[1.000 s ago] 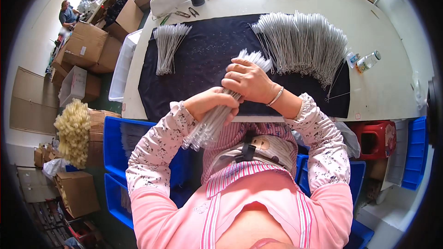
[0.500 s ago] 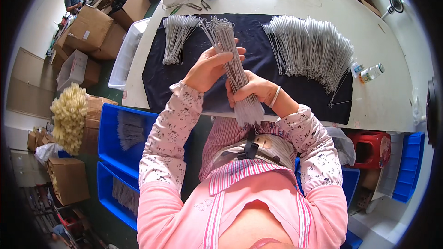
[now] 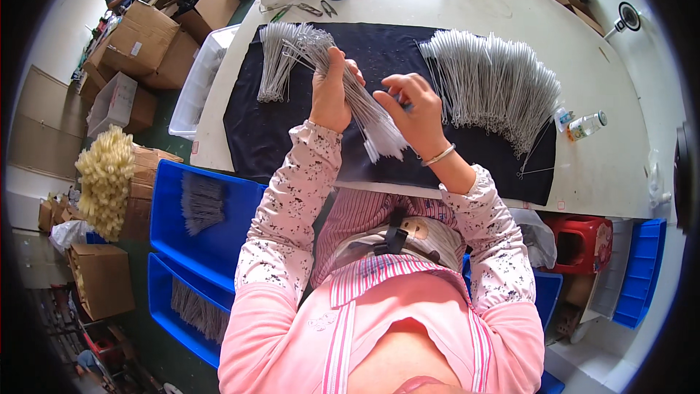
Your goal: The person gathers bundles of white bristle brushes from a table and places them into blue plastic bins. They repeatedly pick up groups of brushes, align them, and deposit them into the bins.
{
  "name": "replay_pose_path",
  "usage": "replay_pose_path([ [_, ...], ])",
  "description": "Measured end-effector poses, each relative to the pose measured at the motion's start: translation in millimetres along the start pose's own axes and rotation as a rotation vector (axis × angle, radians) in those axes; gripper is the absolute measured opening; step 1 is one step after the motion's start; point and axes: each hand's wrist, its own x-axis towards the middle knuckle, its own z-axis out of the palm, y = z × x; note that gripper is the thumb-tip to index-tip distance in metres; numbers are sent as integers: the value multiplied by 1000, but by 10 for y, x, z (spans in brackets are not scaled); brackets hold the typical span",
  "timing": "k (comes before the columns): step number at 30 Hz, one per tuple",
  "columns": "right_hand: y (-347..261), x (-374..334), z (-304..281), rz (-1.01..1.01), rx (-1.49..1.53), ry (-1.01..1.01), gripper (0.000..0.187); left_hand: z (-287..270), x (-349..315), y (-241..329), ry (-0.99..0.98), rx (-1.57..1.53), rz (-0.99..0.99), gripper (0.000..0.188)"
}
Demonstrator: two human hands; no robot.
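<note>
Hands: left [image 3: 332, 96] clasping slender, white-bristled wire brushes [image 3: 376, 125]; right [image 3: 421, 111] half-curled, released.

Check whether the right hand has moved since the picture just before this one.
Yes: the right hand has moved forward, farther from the near edge of the dark cloth.

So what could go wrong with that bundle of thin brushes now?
Only the left hand clearly grips the bundle, so some brushes might slip out. The bundle's far end overlaps the small pile in this view, so they could tangle. A stray wire juts out beside the large pile and might snag something.
</note>
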Motion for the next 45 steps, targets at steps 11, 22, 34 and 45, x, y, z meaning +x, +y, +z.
replay_pose_path([
  [11,-121,10,226,-8,-26,54,16,256,-253,-95,-98,12,71,39],
  [22,41,-121,76,-98,-171,102,24,285,-234,-98,-137,57,-51,16],
  [34,88,-90,-131,-19,-18,-33,22,506,-284,-89,-115,56,-135,20],
  [45,137,-158,-395,124,123,-48,14,459,-279,-145,-209,211,-78,25],
])
